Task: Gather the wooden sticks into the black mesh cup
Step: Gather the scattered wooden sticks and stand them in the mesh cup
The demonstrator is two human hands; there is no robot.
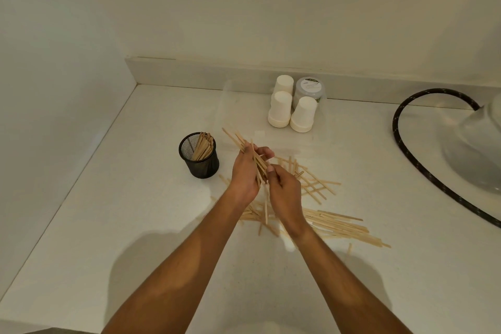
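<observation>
On the white worktop (135, 225), near its middle, the left hand (245, 173) grips a bundle of wooden sticks (244, 144), fingers curled round them so that their far ends fan out up and to the left, above the surface. Just beside it, the right hand (284, 192) pinches the near end of the same bundle with its thumb and fingertips; the two hands meet over the sticks. Both forearms reach in from the bottom edge.

Left of the hands stands the black mesh cup (199, 156), upright, with a bunch of sticks already inside it, leaning against its right wall. The cup is near the left hand but apart from it.

More loose sticks (339, 222) lie scattered flat on the worktop under and to the right of the hands, crossing one another in two rough patches: one just behind the right hand, one nearer, stretching to the right.

At the back, close to the wall, three white paper cups (280, 108) stand upside down beside a clear lidded tub (309, 89). To the far right a black braided cable (406, 149) curves across the worktop past a white rounded object (477, 149), only partly in view.
</observation>
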